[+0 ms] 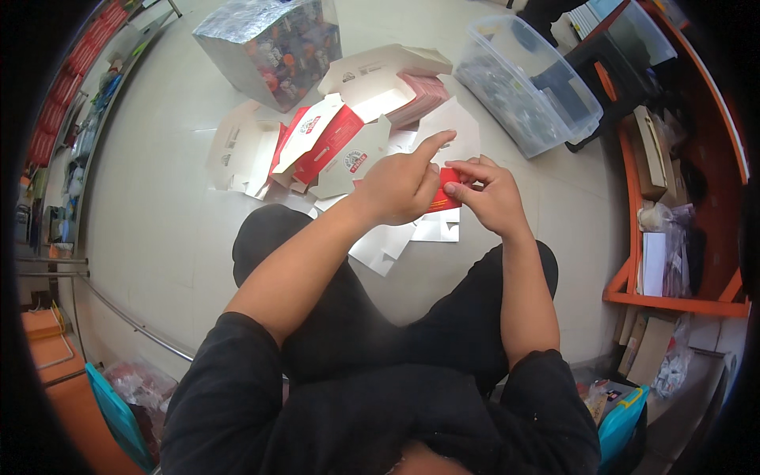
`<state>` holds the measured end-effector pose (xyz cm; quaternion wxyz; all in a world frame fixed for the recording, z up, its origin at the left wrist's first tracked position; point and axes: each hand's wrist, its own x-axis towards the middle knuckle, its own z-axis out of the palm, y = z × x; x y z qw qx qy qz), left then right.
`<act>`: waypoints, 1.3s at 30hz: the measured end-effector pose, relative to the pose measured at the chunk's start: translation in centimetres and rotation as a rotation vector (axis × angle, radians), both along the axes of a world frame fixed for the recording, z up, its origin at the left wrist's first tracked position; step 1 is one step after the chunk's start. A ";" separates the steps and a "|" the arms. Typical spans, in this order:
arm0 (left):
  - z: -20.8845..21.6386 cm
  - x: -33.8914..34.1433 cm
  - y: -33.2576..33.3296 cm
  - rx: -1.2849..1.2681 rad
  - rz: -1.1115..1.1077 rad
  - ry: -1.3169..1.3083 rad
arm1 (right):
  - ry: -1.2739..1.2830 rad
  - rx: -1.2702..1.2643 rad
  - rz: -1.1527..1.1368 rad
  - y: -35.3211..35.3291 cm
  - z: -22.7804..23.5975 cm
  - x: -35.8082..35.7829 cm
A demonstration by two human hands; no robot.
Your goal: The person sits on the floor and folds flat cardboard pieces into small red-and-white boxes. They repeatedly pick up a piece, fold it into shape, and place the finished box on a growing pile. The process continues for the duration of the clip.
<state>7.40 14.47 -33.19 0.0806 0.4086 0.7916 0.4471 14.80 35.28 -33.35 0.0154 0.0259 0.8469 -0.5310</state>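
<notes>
Between my hands is a small red carton (449, 192) with white flaps spreading around it. My right hand (492, 196) pinches its right edge between thumb and fingers. At its left side, my left hand (400, 184) has curled fingers gripping the carton, while the index finger points up and to the right. My left hand hides that side of the carton. Just beyond lie partly folded red and white cartons (336, 134), some standing open. Behind them is a stack of flat red and white cartons (423, 96) beside an open white carton (368, 75).
A clear bag of colourful small items (277, 59) stands at the far left. A clear plastic bin (522, 87) with transparent contents is at the far right. Orange shelving (625, 237) borders the right side; a stocked rack (79, 142) runs along the left.
</notes>
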 end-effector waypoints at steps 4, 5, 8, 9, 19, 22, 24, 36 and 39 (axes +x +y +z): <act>-0.9 -1.2 0.2 -0.007 0.002 -0.003 | 0.124 0.033 0.162 0.0 -0.3 -0.5; -1.3 -1.4 0.4 0.019 0.008 0.008 | 0.156 0.051 0.207 -0.2 -0.4 -0.5; -2.5 -2.7 1.8 -0.014 0.155 0.351 | 0.157 0.369 0.053 -0.3 -1.2 -0.8; -2.8 -3.2 2.0 0.008 0.274 0.388 | 0.102 0.406 -0.076 -0.3 -1.8 -1.0; -3.5 -6.9 1.5 0.186 0.651 -0.135 | -0.801 0.854 0.711 -7.4 -22.6 -3.8; -4.2 -7.5 1.7 0.055 0.605 -0.181 | -0.730 0.939 -0.192 -13.2 -30.8 -0.7; -5.0 -7.8 1.1 -0.112 0.532 -0.324 | -0.699 0.810 -0.578 -15.1 -34.7 0.6; -8.5 -9.5 -0.5 -0.655 0.072 -0.303 | -0.623 0.517 -0.312 -4.9 -21.9 -4.7; -7.8 -8.9 -0.6 -0.670 0.064 -0.305 | -0.489 0.665 -0.406 -4.4 -15.8 -5.6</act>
